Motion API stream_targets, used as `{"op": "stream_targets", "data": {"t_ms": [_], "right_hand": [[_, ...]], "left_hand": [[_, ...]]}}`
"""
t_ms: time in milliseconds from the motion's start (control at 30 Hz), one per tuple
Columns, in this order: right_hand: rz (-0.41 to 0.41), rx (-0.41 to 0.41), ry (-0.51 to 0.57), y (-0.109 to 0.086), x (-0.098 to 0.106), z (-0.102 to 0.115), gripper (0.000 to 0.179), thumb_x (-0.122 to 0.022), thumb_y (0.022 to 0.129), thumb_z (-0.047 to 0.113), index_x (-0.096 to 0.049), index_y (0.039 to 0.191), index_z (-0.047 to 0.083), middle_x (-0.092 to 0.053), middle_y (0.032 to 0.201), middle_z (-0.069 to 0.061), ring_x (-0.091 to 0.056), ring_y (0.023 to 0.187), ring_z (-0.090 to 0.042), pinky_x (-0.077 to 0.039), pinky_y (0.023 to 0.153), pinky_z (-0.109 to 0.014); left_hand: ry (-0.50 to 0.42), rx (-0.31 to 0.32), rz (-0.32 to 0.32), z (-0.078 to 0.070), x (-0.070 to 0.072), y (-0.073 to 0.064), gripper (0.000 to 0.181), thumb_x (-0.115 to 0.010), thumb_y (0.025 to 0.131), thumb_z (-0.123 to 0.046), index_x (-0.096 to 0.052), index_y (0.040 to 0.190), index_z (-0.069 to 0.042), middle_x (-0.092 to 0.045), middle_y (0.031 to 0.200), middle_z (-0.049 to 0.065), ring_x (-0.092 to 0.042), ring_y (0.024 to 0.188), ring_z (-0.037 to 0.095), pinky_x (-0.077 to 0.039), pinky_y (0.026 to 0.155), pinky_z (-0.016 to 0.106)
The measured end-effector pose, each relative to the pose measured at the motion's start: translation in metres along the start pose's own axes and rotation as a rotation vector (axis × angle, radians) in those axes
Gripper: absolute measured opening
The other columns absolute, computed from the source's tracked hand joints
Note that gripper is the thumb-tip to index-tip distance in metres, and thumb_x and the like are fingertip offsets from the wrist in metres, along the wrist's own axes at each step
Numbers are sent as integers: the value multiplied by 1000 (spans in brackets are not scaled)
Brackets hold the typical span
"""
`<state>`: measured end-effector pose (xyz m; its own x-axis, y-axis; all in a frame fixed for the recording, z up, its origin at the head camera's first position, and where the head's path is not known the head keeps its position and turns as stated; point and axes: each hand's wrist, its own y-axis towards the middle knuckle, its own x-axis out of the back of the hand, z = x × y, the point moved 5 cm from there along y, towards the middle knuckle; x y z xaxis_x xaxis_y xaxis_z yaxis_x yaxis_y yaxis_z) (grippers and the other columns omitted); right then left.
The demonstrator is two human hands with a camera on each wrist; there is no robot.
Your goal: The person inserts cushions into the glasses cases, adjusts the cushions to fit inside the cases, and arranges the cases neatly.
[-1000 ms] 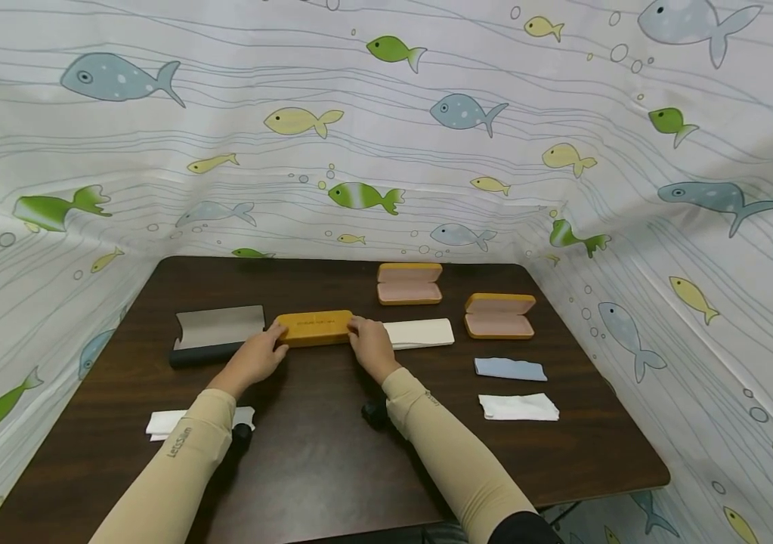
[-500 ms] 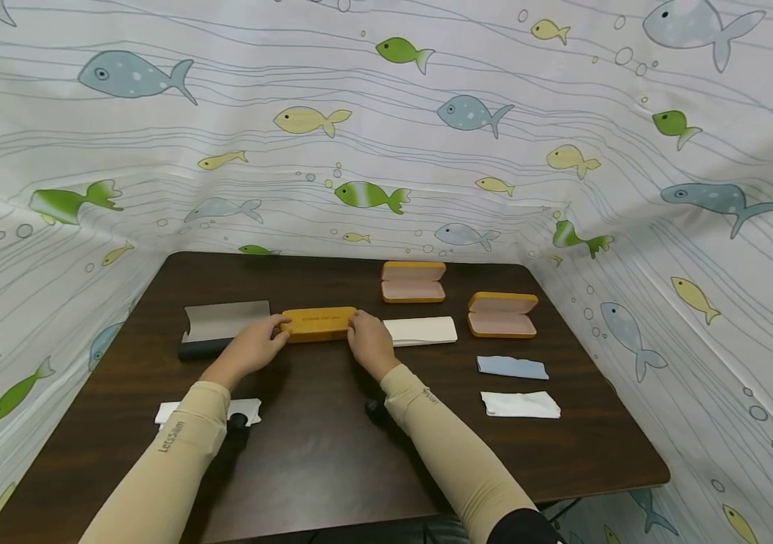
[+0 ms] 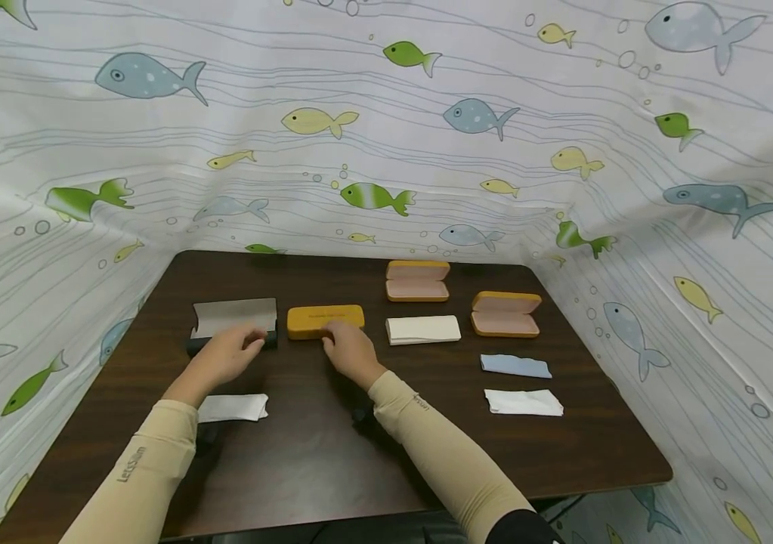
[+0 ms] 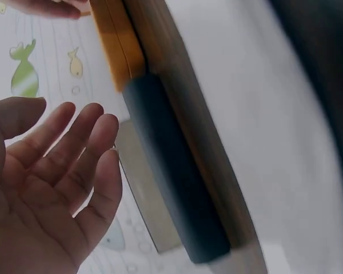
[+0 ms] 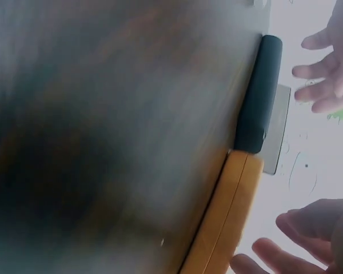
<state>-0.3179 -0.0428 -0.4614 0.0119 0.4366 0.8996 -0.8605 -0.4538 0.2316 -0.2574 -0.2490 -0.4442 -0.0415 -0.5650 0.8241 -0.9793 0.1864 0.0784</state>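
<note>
A closed yellow glasses case (image 3: pixel 306 321) lies near the middle of the table. My right hand (image 3: pixel 354 353) is just in front of it, fingers loosely bent, and hides part of its front edge. In the right wrist view those fingers (image 5: pixel 274 254) are beside the case without gripping it; whether one touches it I cannot tell. To the left stands a dark case with its grey-lined lid raised (image 3: pixel 236 313). In front of that case is my left hand (image 3: pixel 223 359), holding nothing. Its relaxed fingers (image 4: pixel 97 137) show apart from the dark case in the left wrist view.
Two opened yellow cases (image 3: pixel 417 290) (image 3: pixel 505 323) with pink lining stand at the back right. A cream folded cloth (image 3: pixel 423 330) lies right of the closed case. Nearer are a blue cloth (image 3: pixel 515 366), a white cloth (image 3: pixel 524 403) and another white cloth (image 3: pixel 236 408) by my left wrist.
My left hand has let go of the yellow case's left end and moved left to the dark case. My right hand has left its right end and shifted left along the front.
</note>
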Motion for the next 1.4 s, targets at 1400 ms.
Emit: {"op": "stream_targets", "data": {"t_ms": [1400], "right_hand": [[474,140,-131,-25,-68,101,19,-76,92,38,-68,99,22,-58,88,13,-52,75,-1,-43,62,-18]], "left_hand": [[151,143,112,80,11,-83,29,-80,87,-17,-58,90,2,-56,84,11,-54,77,28,-49,69,47]]}}
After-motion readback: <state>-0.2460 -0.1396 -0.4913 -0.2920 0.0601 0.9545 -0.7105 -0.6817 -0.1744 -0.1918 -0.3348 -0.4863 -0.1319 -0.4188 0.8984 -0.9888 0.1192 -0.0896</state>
